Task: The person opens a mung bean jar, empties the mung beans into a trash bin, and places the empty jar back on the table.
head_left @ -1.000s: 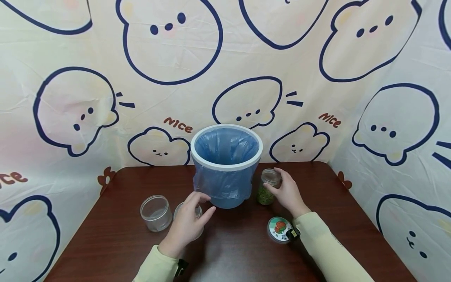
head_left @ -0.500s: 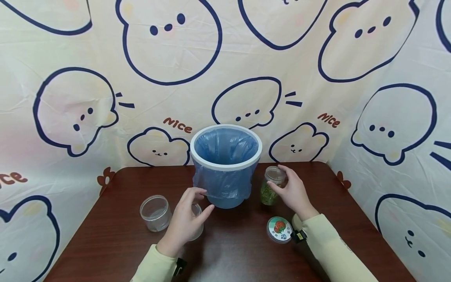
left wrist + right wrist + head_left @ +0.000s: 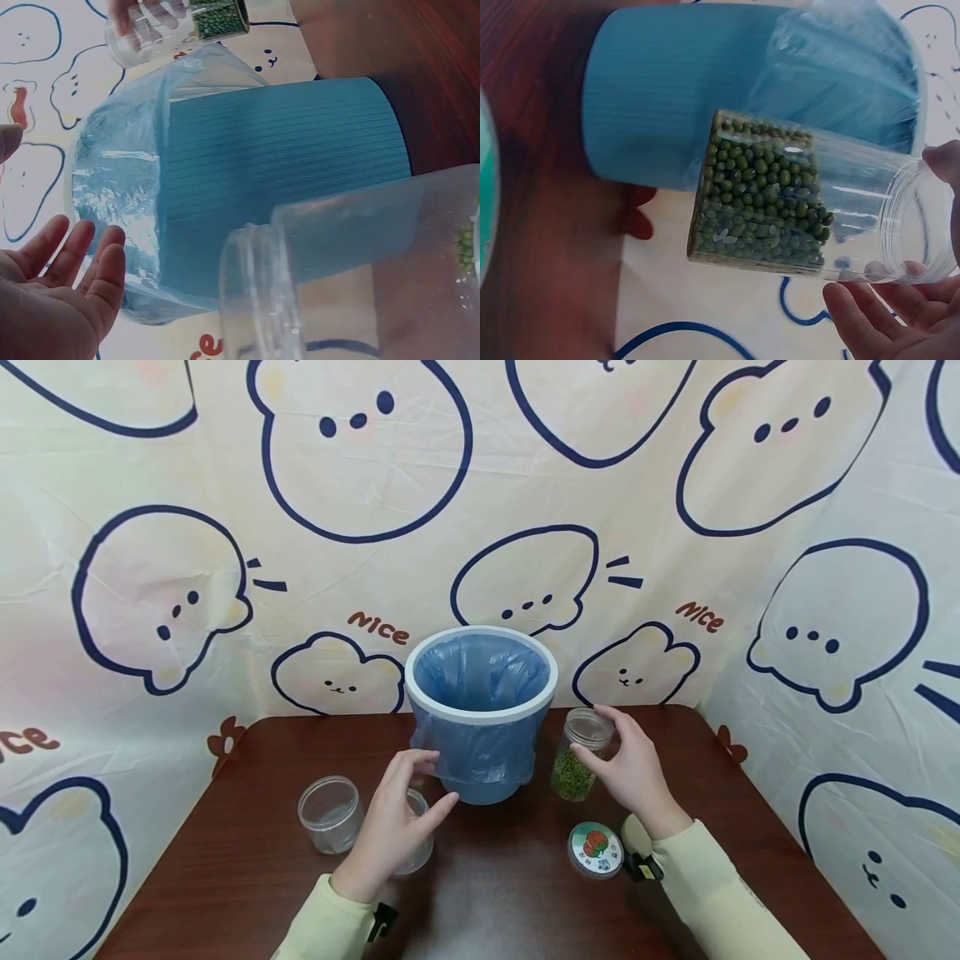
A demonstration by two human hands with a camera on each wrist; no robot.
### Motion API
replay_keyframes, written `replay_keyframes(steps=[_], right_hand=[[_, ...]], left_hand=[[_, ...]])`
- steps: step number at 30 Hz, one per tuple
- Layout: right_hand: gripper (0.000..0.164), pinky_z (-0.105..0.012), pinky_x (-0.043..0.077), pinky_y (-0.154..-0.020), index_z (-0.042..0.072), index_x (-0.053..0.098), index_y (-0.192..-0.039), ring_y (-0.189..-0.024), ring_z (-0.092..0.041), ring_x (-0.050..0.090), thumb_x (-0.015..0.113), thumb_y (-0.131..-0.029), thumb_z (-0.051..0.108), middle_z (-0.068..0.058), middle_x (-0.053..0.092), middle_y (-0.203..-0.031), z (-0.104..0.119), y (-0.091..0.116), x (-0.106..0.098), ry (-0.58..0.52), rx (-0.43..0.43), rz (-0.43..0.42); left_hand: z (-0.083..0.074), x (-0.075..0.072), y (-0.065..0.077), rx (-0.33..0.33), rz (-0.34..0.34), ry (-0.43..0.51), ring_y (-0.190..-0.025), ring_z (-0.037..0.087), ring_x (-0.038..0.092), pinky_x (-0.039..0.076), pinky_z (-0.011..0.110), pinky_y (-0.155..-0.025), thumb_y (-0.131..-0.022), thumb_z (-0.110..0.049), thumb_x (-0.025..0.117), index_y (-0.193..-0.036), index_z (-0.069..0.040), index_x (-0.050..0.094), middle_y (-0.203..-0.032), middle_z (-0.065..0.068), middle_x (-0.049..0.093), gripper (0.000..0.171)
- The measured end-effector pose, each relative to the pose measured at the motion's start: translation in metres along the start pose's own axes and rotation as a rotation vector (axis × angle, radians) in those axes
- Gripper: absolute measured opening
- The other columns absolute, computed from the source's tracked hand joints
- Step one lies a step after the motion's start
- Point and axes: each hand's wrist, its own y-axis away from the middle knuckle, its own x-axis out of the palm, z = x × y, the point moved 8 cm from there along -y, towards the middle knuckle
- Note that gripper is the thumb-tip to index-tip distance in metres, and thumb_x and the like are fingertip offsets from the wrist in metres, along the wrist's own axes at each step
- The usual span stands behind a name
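My right hand [image 3: 636,772] holds a clear screw-top jar of green mung beans [image 3: 573,770] near its lidless top, thumb on one side and fingers on the other. In the right wrist view the beans [image 3: 761,195] fill roughly the lower half. My left hand [image 3: 397,827] has its fingers loosely spread and grips nothing. Behind it, partly hidden, stands a second clear jar [image 3: 418,852]; in the left wrist view a few green beans [image 3: 465,247] show at its bottom. Farther left is a wide clear jar [image 3: 332,818] without a lid.
A blue bin [image 3: 483,760] with a white rim and a blue bag liner stands at the back middle. A round lid with a tomato picture [image 3: 596,850] lies right of centre. Beside it a beige round piece [image 3: 636,835] is partly covered by the right wrist. Patterned cloth surrounds the table.
My right hand and the bean jar have shifted slightly to the right. The left hand has risen a little and uncovers more of the jar behind it.
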Motion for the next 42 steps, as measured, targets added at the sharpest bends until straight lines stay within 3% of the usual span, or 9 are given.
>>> replay_keyframes(steps=[15, 21, 24, 29, 33, 42], right_hand=[[0.069, -0.047, 0.053, -0.084, 0.009, 0.05, -0.147, -0.108, -0.028, 0.058, 0.083, -0.088, 0.025, -0.014, 0.059, -0.132, 0.055, 0.014, -0.013, -0.033, -0.094, 0.005], [0.071, -0.033, 0.052, -0.076, 0.013, 0.051, -0.146, -0.104, -0.021, 0.056, 0.085, -0.085, 0.026, -0.007, 0.061, -0.132, 0.072, 0.024, -0.009, -0.043, -0.151, 0.009], [0.071, -0.031, 0.051, -0.071, 0.014, 0.052, -0.145, -0.101, -0.019, 0.055, 0.086, -0.084, 0.027, -0.004, 0.061, -0.13, 0.08, 0.03, -0.005, -0.058, -0.179, 0.017], [0.072, -0.043, 0.058, -0.087, 0.013, 0.052, -0.145, -0.113, -0.02, 0.06, 0.088, -0.083, 0.024, -0.004, 0.062, -0.132, 0.091, 0.038, 0.001, -0.077, -0.226, 0.028], [0.073, -0.052, 0.057, -0.096, 0.013, 0.052, -0.145, -0.119, -0.024, 0.061, 0.088, -0.082, 0.022, -0.006, 0.062, -0.134, 0.096, 0.044, 0.006, -0.093, -0.245, 0.045], [0.073, -0.043, 0.058, -0.092, 0.011, 0.052, -0.145, -0.116, -0.015, 0.062, 0.088, -0.083, 0.024, 0.0, 0.061, -0.133, 0.106, 0.058, 0.017, -0.122, -0.3, 0.087]], left_hand=[[-0.015, 0.0, -0.001, 0.007, 0.085, 0.074, -0.133, 0.026, 0.051, 0.05, 0.053, -0.106, -0.084, -0.024, 0.086, -0.148, -0.022, 0.043, -0.149, 0.002, 0.048, 0.077], [-0.022, 0.004, 0.002, 0.052, 0.09, 0.103, -0.133, 0.023, 0.052, 0.05, 0.047, -0.105, -0.084, -0.021, 0.087, -0.149, -0.018, 0.043, -0.149, 0.002, 0.049, 0.079], [-0.025, 0.01, 0.005, 0.084, 0.101, 0.134, -0.134, 0.022, 0.051, 0.049, 0.047, -0.106, -0.084, -0.019, 0.087, -0.15, -0.015, 0.043, -0.149, 0.004, 0.05, 0.079], [-0.024, 0.025, 0.012, 0.068, 0.143, 0.171, -0.137, 0.022, 0.05, 0.047, 0.051, -0.109, -0.084, -0.023, 0.088, -0.151, -0.015, 0.042, -0.149, 0.003, 0.05, 0.082], [-0.021, 0.038, 0.018, 0.039, 0.175, 0.178, -0.137, 0.02, 0.051, 0.046, 0.047, -0.111, -0.082, -0.025, 0.089, -0.152, -0.015, 0.041, -0.149, 0.001, 0.05, 0.085], [-0.012, 0.059, 0.028, 0.034, 0.24, 0.189, -0.136, 0.024, 0.052, 0.047, 0.044, -0.109, -0.081, -0.022, 0.09, -0.152, -0.008, 0.038, -0.149, 0.008, 0.05, 0.089]])
